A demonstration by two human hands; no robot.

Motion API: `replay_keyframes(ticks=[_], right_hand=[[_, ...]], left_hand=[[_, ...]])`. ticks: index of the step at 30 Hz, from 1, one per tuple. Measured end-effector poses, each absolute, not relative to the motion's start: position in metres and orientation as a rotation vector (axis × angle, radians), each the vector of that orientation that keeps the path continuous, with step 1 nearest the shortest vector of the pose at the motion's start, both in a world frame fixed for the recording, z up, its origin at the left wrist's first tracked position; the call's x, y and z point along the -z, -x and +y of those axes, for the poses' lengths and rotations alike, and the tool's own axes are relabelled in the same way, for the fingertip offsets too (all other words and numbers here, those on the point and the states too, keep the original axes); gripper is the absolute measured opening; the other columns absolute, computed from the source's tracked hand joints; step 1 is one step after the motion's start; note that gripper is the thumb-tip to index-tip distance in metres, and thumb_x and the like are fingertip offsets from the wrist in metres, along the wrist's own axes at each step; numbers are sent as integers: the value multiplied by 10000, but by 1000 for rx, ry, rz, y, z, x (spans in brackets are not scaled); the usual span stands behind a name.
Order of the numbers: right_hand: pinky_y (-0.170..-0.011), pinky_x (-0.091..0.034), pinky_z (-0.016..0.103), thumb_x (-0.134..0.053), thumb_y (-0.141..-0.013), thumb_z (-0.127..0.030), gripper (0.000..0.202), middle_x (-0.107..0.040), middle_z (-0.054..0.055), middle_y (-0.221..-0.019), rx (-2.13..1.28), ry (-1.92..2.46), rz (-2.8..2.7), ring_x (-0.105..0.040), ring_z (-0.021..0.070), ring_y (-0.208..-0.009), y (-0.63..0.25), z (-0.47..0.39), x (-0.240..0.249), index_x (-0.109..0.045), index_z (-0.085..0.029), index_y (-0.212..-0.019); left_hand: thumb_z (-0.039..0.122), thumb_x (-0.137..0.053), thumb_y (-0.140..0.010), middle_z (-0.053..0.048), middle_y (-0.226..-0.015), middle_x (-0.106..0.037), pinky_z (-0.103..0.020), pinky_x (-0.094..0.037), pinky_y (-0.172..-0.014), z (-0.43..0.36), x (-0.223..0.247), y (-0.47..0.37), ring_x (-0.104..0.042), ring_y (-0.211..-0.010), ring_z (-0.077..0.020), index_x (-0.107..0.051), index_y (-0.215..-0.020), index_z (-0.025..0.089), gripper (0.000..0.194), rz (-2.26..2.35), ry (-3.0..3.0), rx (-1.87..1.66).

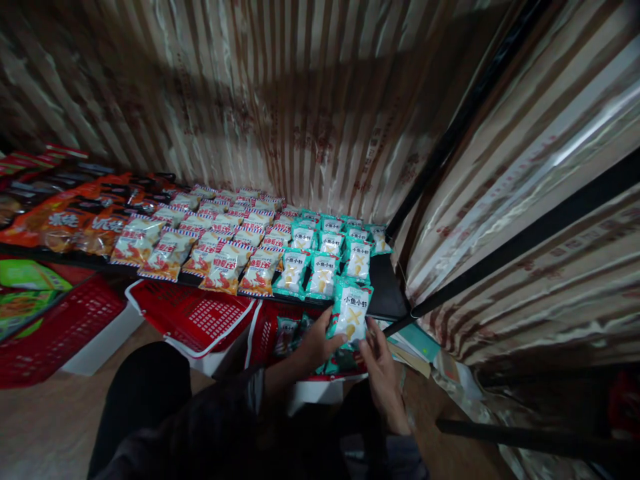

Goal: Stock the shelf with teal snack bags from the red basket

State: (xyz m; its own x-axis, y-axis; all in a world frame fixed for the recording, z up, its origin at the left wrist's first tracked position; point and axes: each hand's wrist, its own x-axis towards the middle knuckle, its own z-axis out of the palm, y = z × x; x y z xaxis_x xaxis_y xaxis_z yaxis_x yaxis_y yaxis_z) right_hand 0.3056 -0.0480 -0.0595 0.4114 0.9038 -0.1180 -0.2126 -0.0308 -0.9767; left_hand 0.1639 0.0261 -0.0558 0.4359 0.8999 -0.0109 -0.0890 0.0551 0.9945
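Observation:
Between both hands is a teal and white snack bag (351, 313), held upright in front of the shelf's front edge. My left hand (319, 341) grips its left side, the thumb across its lower front. My right hand (383, 373) holds the lower right edge. Just behind, rows of matching teal bags (323, 273) lie on the black shelf (389, 287) near its right end. Below the hands, a red basket (260, 333) contains more teal bags, partly covered by my left hand and forearm.
Red and white snack bags (225, 267) and orange bags (67, 223) fill the shelf leftward. Red baskets (200, 317) stand beneath. A striped curtain (280, 100) hangs behind. Black metal bars (465, 287) cross at right, above papers (417, 343).

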Motion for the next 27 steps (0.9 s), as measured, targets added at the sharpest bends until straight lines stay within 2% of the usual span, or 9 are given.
replay_keyframes(ticks=[2,9,16,21,27], right_hand=[[-961,-515,393,-792,-683,-474,842,-646,97,-1287,-962,1315,-744,-639,248,-1127,-317,-30,54,-449,-242,-1416],[-1023,-460,425,-758,-690,-476,809,-607,148,-1340,-665,1376,-871,-604,257,-1172,-347,40,53,-489,-149,-1379],[-1045,-433,419,-760,-689,-422,737,-612,122,-1345,-528,1410,-910,-574,250,-1222,-362,78,67,-537,-183,-1350],[-1067,-403,441,-722,-711,-487,738,-598,132,-1365,-486,1514,-996,-556,271,-1243,-363,87,77,-539,-185,-1359],[-1033,-413,463,-645,-743,-588,729,-626,152,-1308,-428,1617,-1047,-569,310,-1202,-359,89,86,-563,-179,-1340]], left_hand=[[237,-754,-717,-106,-1223,-672,-412,-501,-984,38,55,-179,-628,-1117,-265,-509,-1358,184,688,779,-1314,-908],[196,-690,-743,-111,-1236,-659,-453,-455,-1046,85,45,-220,-612,-1156,-273,-458,-1410,183,706,942,-1506,-952],[166,-577,-776,-189,-1379,-554,-477,-387,-1121,104,54,-239,-523,-1292,-296,-383,-1455,124,708,1119,-1707,-998],[160,-545,-775,-227,-1477,-439,-486,-324,-1173,101,76,-243,-426,-1380,-317,-295,-1494,76,765,1098,-1744,-1044],[156,-505,-795,-254,-1546,-319,-502,-240,-1213,98,80,-245,-285,-1461,-324,-278,-1491,16,745,1110,-1790,-1053]])
